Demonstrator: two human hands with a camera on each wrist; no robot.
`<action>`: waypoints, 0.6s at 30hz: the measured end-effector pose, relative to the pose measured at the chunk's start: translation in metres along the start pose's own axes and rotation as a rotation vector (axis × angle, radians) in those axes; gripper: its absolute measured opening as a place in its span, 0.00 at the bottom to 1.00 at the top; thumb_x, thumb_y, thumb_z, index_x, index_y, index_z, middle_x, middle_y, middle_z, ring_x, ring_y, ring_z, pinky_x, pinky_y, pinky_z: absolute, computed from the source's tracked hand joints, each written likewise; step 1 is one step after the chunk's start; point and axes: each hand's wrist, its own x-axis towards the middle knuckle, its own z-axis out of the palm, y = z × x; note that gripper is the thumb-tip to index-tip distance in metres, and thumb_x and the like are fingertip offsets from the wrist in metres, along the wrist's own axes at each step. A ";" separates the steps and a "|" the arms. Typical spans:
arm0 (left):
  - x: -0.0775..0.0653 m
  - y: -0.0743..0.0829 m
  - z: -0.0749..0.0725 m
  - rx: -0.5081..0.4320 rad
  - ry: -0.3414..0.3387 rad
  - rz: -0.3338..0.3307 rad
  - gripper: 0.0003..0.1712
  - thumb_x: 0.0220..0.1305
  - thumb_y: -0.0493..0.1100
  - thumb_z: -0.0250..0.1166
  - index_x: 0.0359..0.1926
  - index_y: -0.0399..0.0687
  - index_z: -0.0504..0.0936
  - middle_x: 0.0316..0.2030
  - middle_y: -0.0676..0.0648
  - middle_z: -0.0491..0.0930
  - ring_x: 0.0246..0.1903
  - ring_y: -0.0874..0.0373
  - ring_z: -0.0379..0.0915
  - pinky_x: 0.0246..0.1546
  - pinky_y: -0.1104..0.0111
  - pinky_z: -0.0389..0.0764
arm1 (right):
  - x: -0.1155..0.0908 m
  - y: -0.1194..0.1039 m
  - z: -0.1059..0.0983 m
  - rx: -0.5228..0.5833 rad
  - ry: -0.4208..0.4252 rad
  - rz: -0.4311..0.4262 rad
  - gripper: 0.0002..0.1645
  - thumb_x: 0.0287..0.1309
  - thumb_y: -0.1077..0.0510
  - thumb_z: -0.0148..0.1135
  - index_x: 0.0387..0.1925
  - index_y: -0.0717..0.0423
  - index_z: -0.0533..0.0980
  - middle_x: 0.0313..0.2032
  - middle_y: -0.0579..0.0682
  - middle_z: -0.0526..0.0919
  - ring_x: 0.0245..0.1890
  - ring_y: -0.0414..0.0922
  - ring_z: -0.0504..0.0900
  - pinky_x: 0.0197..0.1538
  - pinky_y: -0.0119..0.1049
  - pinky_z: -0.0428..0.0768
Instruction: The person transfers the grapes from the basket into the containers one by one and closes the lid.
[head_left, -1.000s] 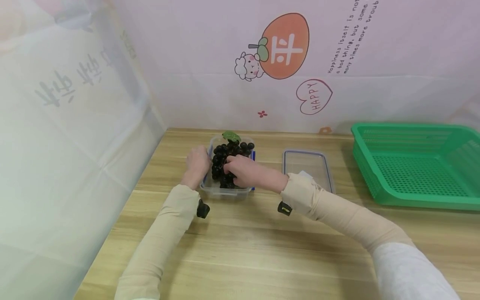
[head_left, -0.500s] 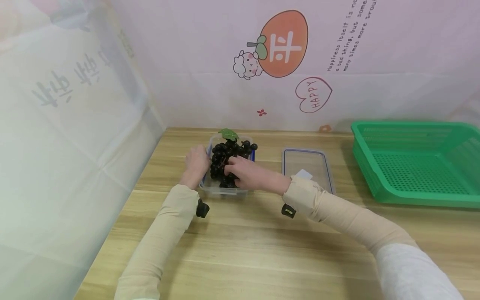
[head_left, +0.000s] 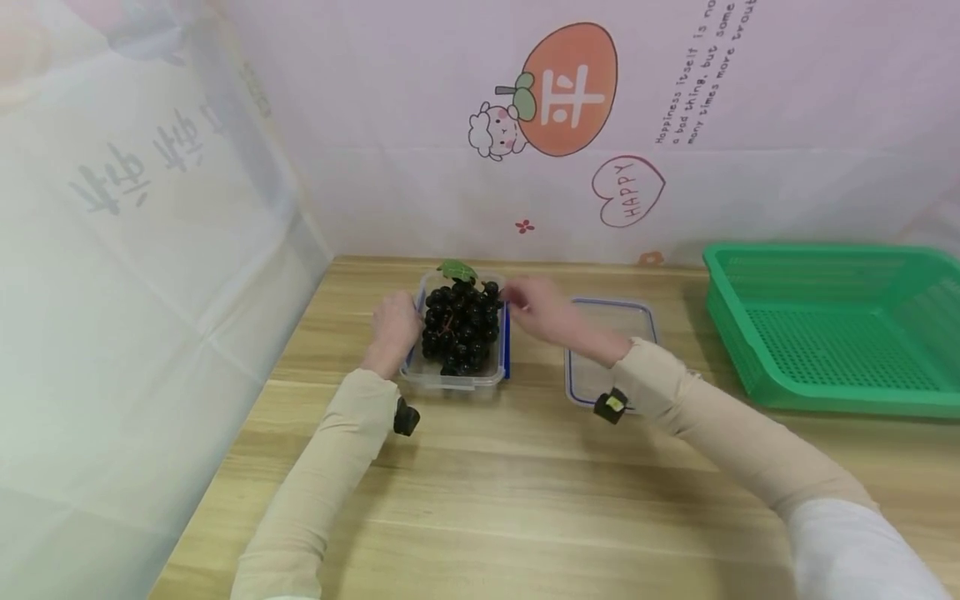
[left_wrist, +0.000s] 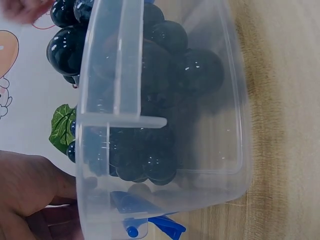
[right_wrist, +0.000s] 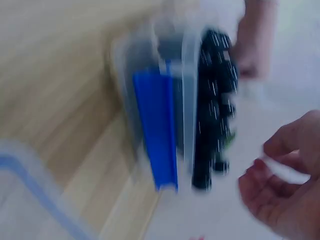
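A bunch of dark grapes [head_left: 462,329] with a green leaf [head_left: 457,270] lies in a clear plastic food container [head_left: 450,382] with blue latches. My left hand [head_left: 395,329] grips the container's left rim, its thumb and fingers at the wall in the left wrist view. Just off the opposite rim is my right hand [head_left: 543,310], its fingers loosely bent and holding nothing. In the right wrist view, blurred by motion, a gap separates that hand from the grapes. One blue latch [right_wrist: 157,125] hangs down on the container's right side.
To the right, a clear lid [head_left: 588,367] with a blue seal lies on the wooden table [head_left: 480,500], partly under my right forearm. A green plastic basket [head_left: 847,400] stands farther right. Printed cloth [head_left: 420,200] hangs behind and at the left.
My right hand has come off the grapes and moved right and back, past the container's right rim. The grapes have settled slightly inward. My left hand stays on the left rim.
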 end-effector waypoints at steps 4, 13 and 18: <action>0.001 0.001 0.001 -0.004 -0.013 -0.011 0.06 0.58 0.33 0.58 0.29 0.33 0.80 0.28 0.37 0.82 0.24 0.47 0.79 0.18 0.68 0.79 | -0.016 0.034 -0.028 -0.054 0.007 0.247 0.15 0.56 0.68 0.51 0.45 0.71 0.74 0.39 0.66 0.80 0.36 0.55 0.78 0.40 0.44 0.80; 0.001 0.001 0.003 -0.009 -0.032 -0.004 0.07 0.57 0.32 0.57 0.29 0.32 0.80 0.28 0.37 0.82 0.24 0.47 0.80 0.18 0.69 0.79 | -0.080 0.100 -0.045 -0.162 -0.031 0.505 0.09 0.46 0.72 0.50 0.32 0.76 0.70 0.29 0.68 0.76 0.27 0.56 0.75 0.30 0.45 0.78; 0.000 0.001 0.003 -0.030 -0.021 0.007 0.08 0.59 0.32 0.55 0.28 0.33 0.79 0.26 0.37 0.82 0.22 0.48 0.80 0.17 0.69 0.79 | -0.101 0.109 -0.044 -0.201 -0.069 0.572 0.06 0.46 0.71 0.51 0.20 0.62 0.65 0.19 0.52 0.67 0.19 0.46 0.67 0.21 0.34 0.67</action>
